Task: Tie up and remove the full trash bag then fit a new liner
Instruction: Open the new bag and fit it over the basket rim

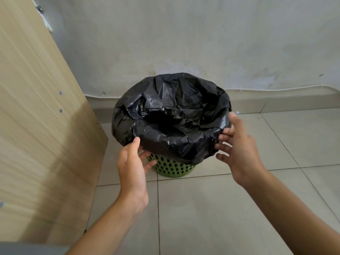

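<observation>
A black trash bag [171,116] lines a green perforated bin [173,167] that stands on the tiled floor near the wall. The bag's edge is folded down over the bin's rim and hides most of the bin. My left hand [133,168] is at the bin's near-left side, thumb touching the bag's lower edge, fingers spread under the fold. My right hand [237,146] hovers at the bin's right side, fingers apart, fingertips at the bag's edge. Neither hand grips the bag. What lies inside the bag is hidden by dark folds.
A light wooden cabinet side [36,126] stands close on the left of the bin. The grey wall [184,43] runs behind it, with a white cable [276,88] along its base. Beige floor tiles [211,208] spread in front and to the right.
</observation>
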